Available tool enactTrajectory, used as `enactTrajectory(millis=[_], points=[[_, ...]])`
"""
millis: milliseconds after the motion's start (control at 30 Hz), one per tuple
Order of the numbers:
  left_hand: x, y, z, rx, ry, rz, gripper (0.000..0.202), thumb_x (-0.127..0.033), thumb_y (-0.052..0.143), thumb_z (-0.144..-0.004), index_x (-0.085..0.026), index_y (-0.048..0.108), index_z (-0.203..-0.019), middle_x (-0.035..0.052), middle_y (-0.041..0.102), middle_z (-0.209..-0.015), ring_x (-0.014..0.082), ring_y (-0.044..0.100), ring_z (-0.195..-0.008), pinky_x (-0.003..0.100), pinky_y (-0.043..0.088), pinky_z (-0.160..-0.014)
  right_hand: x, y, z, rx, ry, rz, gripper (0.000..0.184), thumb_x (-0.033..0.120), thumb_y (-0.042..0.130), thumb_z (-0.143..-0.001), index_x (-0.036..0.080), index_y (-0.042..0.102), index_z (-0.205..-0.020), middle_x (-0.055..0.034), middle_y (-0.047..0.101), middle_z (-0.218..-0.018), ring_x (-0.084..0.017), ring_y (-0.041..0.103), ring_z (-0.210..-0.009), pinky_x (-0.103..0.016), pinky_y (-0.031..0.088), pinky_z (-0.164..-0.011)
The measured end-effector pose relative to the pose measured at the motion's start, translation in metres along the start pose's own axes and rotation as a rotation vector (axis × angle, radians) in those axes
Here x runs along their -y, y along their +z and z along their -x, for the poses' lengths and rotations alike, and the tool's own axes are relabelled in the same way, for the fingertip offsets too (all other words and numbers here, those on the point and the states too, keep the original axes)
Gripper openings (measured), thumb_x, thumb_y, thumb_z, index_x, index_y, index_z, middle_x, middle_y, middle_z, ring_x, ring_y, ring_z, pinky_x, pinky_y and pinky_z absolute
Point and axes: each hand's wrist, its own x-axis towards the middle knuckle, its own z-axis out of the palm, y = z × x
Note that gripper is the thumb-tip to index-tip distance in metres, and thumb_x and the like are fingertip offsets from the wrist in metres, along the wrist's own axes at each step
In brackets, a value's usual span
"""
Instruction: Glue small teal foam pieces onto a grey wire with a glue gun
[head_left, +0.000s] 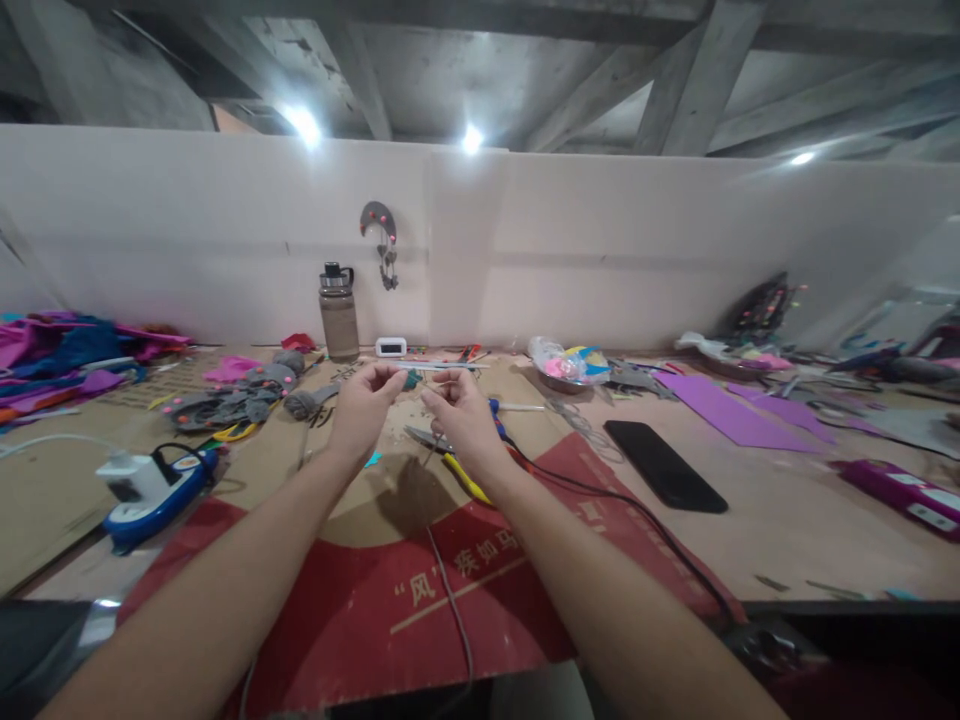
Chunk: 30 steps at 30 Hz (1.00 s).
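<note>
My left hand (pixel 367 405) is raised over the middle of the table, its thumb and forefinger pinched on a small dark green piece (pixel 412 379), perhaps felt. Close beside it, my right hand (pixel 463 415) pinches a thin grey cord (pixel 442 570). That cord hangs below the fingers and runs down over the table's front edge. Whether it joins the green piece is too small to tell. Just under my right hand lies a cutting tool with yellow handles (pixel 466 478), partly hidden by the wrist. A bright blue scrap (pixel 373 459) rests below my left hand.
Red printed cardboard (pixel 360 610) covers the front. A blue power strip (pixel 161 500) and grey felt pieces (pixel 247 398) lie left. A bottle (pixel 339 315) stands behind. Rightward are a black phone (pixel 664 465), a cable (pixel 637 505), purple sheets (pixel 739 410) and a bagged bowl (pixel 568 365).
</note>
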Motion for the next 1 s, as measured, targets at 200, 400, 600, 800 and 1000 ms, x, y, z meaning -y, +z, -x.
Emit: enactTrajectory(millis=[200,400,600,800,1000], points=[[0.0019,0.0021,0.003,0.072,-0.093,0.1,0.018,-0.031,0.068,-0.065,-0.016,0.063,-0.07,0.0014,0.059,-0.07,0.0086,0.049,-0.058,0.021,0.036,-0.052,-0.0004,-0.006,0.0002,-0.055,-0.174,0.285,0.018,0.035,0.053,-0.075,0.018,0.056,-0.08,0.0053,0.043,-0.059,-0.008,0.037,-0.053,-0.02,0.032,-0.049],[-0.0017,0.0048,0.0061,0.117,-0.137,0.132,0.017,-0.03,0.069,-0.064,-0.015,0.062,-0.069,0.002,0.06,-0.069,0.0097,0.052,-0.061,0.021,0.037,-0.053,-0.0026,-0.0074,-0.0005,-0.107,-0.193,0.337,0.026,0.041,0.052,-0.075,0.017,0.059,-0.081,0.0042,0.047,-0.061,-0.008,0.039,-0.055,-0.021,0.033,-0.053],[0.0018,0.0045,0.0044,0.131,-0.114,0.1,0.016,-0.03,0.067,-0.065,-0.015,0.061,-0.069,0.0016,0.058,-0.069,0.0094,0.05,-0.06,0.022,0.036,-0.054,-0.0063,-0.0084,-0.0028,-0.129,-0.179,0.373,0.029,0.045,0.051,-0.075,0.018,0.058,-0.081,0.0024,0.054,-0.065,-0.01,0.045,-0.059,-0.021,0.035,-0.055],[0.0021,0.0041,0.0042,0.149,-0.102,0.067,0.017,-0.03,0.065,-0.066,-0.014,0.06,-0.071,0.0002,0.056,-0.068,0.008,0.046,-0.056,0.022,0.035,-0.054,-0.0071,-0.0084,-0.0038,-0.174,-0.186,0.447,0.027,0.044,0.051,-0.074,0.018,0.059,-0.079,0.0022,0.056,-0.064,-0.01,0.045,-0.058,-0.021,0.034,-0.055],[0.0014,0.003,0.0051,0.188,-0.059,0.01,0.016,-0.03,0.063,-0.069,-0.015,0.059,-0.073,-0.0009,0.054,-0.068,0.0076,0.043,-0.056,0.022,0.033,-0.055,-0.0024,-0.0087,-0.0036,-0.188,-0.174,0.496,0.027,0.043,0.052,-0.073,0.017,0.06,-0.077,0.0016,0.055,-0.063,-0.011,0.046,-0.059,-0.022,0.033,-0.055]])
